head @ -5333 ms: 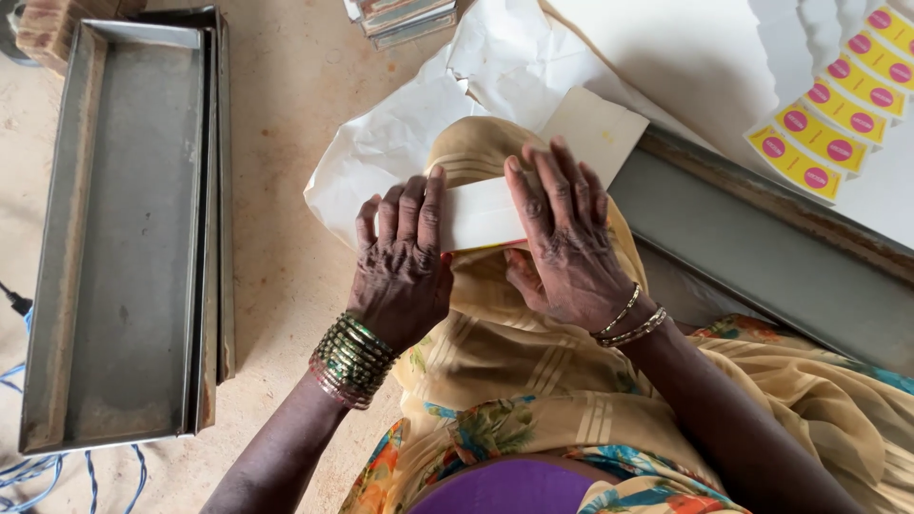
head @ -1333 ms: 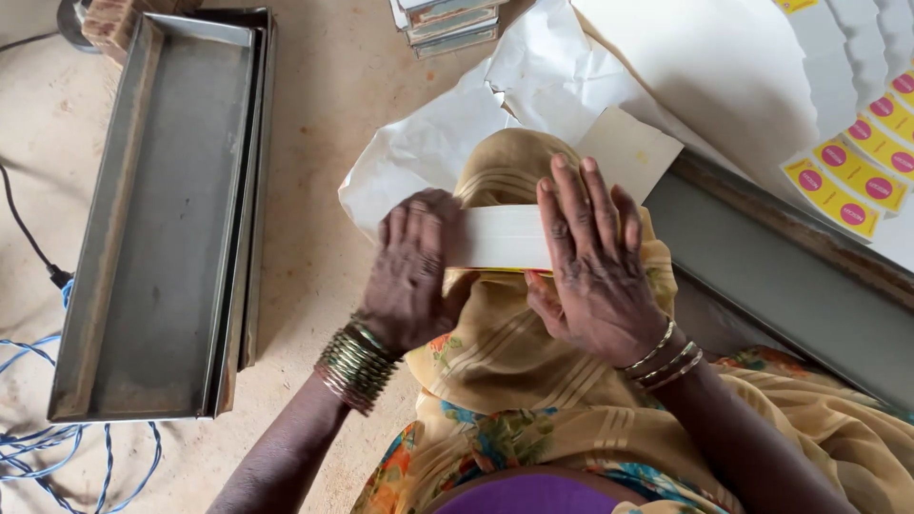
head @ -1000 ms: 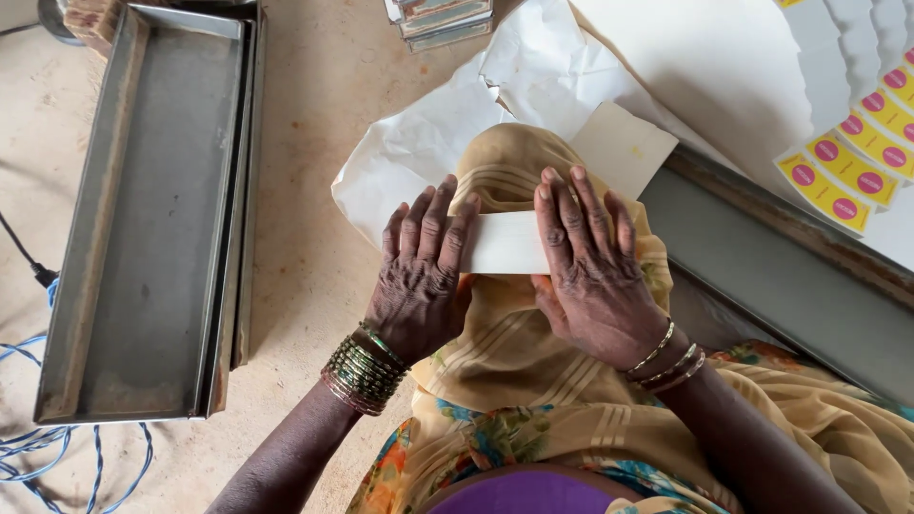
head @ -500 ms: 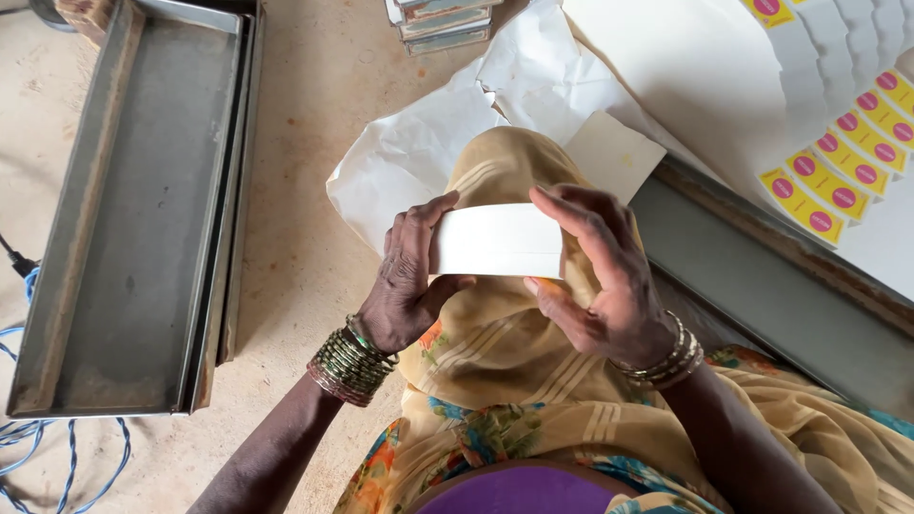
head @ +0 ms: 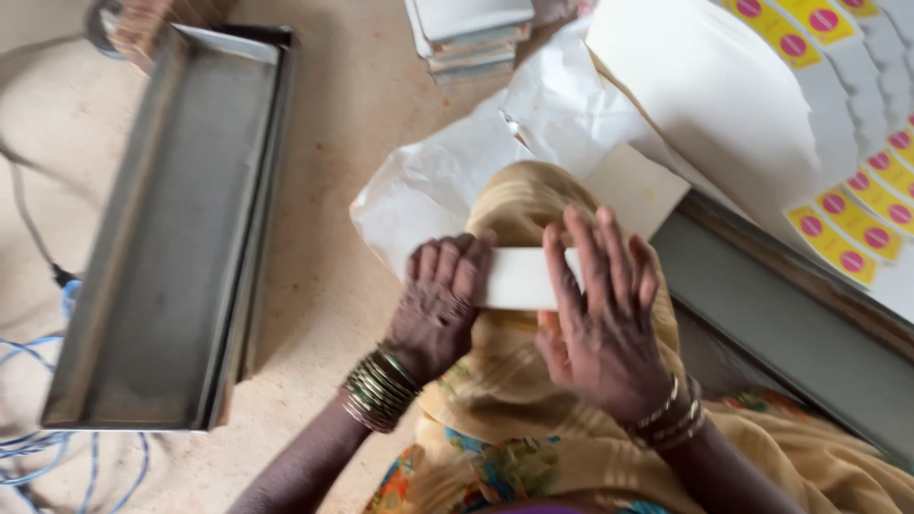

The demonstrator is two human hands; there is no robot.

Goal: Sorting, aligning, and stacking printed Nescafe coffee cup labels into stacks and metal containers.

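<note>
White card (head: 519, 278) ends hidden under both hands; sticker sheet (head: 862, 224) cut off.

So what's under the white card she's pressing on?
Under the white card is the yellow cloth over her knee. Her left hand and right hand cover both ends, so anything beneath those parts is hidden.
</note>
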